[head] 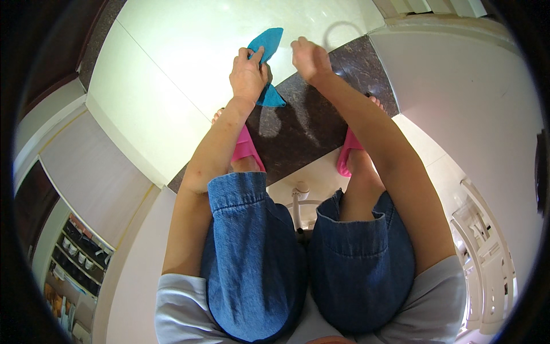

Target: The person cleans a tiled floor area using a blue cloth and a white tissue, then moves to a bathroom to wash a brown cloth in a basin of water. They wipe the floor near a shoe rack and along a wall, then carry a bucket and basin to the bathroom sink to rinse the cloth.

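Observation:
My left hand (249, 76) grips a blue cloth (267, 42) near its middle; one end spreads above the fingers and a corner hangs below the palm. To the right of it, my right hand (310, 59) is raised with its fingers curled, apart from the cloth. Whether the right fingers pinch anything fine cannot be made out. Below both hands lies a dark marbled stone strip (296, 129) in the floor, with pale reflections on it. Pink slippers (247, 148) are on my feet at either side of the strip.
Glossy pale floor tiles (172, 51) lie beyond the strip. A white wall (455, 86) stands at the right, with pale plastic chairs (490, 266) below it. At the lower left is a shelf rack (77, 258) holding shoes. A pale chair base (300, 191) shows between my legs.

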`<state>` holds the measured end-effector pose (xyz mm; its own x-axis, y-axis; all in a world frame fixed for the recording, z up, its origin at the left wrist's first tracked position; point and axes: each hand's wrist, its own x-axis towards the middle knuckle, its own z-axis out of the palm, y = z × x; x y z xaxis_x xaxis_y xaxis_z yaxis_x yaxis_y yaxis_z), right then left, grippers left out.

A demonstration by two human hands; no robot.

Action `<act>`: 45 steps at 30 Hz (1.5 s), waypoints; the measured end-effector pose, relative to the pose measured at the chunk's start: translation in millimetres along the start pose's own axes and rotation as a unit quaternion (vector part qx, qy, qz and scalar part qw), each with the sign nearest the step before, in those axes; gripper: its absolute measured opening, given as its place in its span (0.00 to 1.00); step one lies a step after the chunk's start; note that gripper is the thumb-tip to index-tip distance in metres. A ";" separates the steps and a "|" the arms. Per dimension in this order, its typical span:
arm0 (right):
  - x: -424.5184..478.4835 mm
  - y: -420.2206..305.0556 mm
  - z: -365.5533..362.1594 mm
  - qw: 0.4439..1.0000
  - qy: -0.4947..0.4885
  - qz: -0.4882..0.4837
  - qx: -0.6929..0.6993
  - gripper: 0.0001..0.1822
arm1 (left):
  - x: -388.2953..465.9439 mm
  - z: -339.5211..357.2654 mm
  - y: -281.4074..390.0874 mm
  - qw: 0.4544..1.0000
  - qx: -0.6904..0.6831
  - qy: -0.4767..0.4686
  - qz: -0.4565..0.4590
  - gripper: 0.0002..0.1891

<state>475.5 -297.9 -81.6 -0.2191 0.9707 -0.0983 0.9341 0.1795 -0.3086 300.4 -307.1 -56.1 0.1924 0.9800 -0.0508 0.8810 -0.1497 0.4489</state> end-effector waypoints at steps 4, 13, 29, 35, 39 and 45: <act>-8.5 27.7 -9.1 0.987 0.049 0.102 0.113 0.08 | -0.5 2.1 -1.6 1.000 0.007 0.004 -0.001 0.20; -31.3 40.6 -20.4 0.943 0.099 0.202 0.246 0.10 | -0.3 3.3 1.5 0.998 -0.027 0.020 -0.044 0.18; -55.6 48.6 -22.5 0.948 0.062 0.163 0.267 0.10 | 4.9 10.4 16.5 0.998 -0.058 -0.005 -0.022 0.16; -61.7 41.9 -23.0 0.943 0.039 0.142 0.298 0.10 | -6.5 17.1 42.8 0.996 -0.038 -0.072 0.034 0.15; -65.1 45.4 -17.2 0.945 0.085 0.106 0.297 0.11 | -1.1 17.2 39.9 0.998 -0.040 -0.051 -0.009 0.19; -66.7 46.8 -16.2 0.945 0.074 0.117 0.296 0.12 | 2.3 17.5 40.3 0.984 -0.129 -0.108 -0.061 0.18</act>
<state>538.4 -351.7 -74.1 0.0564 0.9924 -0.1097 0.6206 -0.1209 -0.7748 343.9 -313.2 -53.8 0.2029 0.9340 -0.2941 0.7699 0.0335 0.6373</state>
